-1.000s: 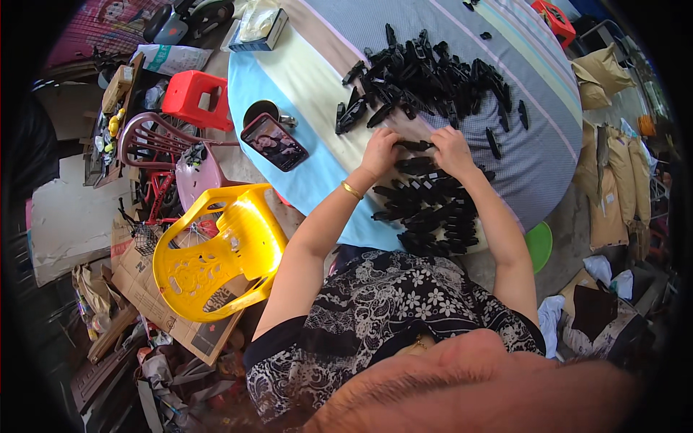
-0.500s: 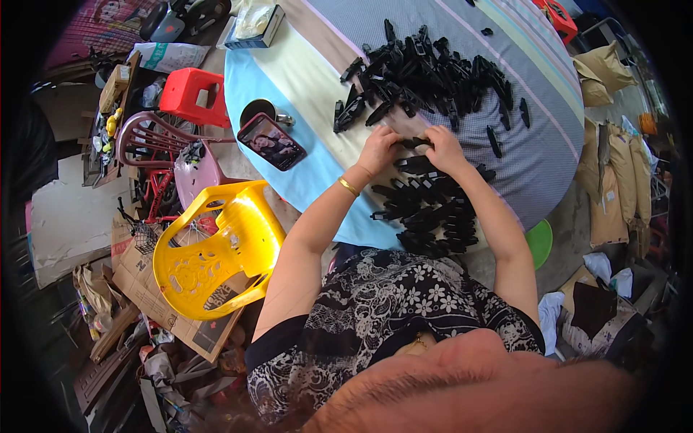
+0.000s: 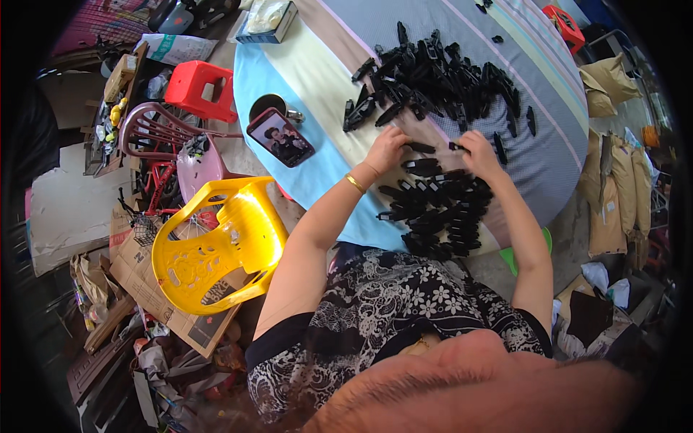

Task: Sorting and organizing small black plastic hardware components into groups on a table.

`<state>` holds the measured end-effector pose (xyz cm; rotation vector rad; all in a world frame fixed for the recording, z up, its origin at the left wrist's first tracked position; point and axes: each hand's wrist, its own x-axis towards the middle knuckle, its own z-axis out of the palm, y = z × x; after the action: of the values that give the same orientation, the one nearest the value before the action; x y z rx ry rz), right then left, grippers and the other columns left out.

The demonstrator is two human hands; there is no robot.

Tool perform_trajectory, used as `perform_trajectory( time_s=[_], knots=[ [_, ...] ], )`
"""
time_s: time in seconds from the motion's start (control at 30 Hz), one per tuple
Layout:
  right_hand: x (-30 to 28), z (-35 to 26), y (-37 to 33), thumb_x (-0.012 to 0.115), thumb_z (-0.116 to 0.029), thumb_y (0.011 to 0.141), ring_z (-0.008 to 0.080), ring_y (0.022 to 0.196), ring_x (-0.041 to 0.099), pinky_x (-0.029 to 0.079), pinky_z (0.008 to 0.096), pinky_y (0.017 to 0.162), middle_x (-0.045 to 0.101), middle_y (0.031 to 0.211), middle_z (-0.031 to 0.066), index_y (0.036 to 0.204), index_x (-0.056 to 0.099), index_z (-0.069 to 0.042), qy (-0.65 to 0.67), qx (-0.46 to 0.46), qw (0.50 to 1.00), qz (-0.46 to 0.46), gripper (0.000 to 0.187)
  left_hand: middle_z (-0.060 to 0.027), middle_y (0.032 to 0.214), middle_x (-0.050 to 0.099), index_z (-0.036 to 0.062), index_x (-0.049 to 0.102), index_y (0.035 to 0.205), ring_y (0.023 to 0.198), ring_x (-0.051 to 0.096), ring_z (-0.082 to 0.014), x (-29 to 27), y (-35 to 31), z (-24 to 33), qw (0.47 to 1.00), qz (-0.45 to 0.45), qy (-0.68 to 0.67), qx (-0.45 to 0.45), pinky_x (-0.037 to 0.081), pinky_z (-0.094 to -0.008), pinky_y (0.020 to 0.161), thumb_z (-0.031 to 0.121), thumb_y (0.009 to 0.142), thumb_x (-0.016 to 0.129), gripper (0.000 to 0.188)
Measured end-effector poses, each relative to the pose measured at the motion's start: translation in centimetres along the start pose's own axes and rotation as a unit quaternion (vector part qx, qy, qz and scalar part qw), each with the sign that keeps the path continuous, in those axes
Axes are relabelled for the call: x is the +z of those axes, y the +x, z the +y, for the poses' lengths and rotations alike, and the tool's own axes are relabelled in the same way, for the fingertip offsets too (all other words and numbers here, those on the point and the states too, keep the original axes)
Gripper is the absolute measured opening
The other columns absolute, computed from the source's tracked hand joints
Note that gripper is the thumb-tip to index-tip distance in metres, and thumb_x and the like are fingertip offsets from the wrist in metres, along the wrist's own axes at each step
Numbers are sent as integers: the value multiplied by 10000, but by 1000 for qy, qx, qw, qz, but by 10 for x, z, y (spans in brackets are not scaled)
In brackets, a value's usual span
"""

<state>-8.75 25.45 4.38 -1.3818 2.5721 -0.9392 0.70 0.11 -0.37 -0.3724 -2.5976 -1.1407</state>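
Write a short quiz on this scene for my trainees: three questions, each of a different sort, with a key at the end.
1. True or false: the left hand and the right hand hold separate black pieces.
2. Multiple choice: what colour is the plastic armchair?
A) Red
B) Yellow
C) Green
3. Fill in the blank: the gold bangle is worn on the person's ____ side.

Key:
1. True; a gap shows between the two pieces.
2. B
3. left
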Motion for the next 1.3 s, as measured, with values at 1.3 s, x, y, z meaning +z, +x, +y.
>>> perform_trajectory(
  time_s=[1.3],
  knots=[
    [39, -29, 54, 580, -118, 710, 313, 830, 567, 473, 398, 702, 597, 788, 109, 860, 652, -72, -7, 54, 991, -124, 173, -103, 831, 548, 72, 628, 859, 804, 511, -307, 6, 1, -4, 1000, 17, -15, -11, 444, -371, 732, 15, 657, 634, 210]
  ],
)
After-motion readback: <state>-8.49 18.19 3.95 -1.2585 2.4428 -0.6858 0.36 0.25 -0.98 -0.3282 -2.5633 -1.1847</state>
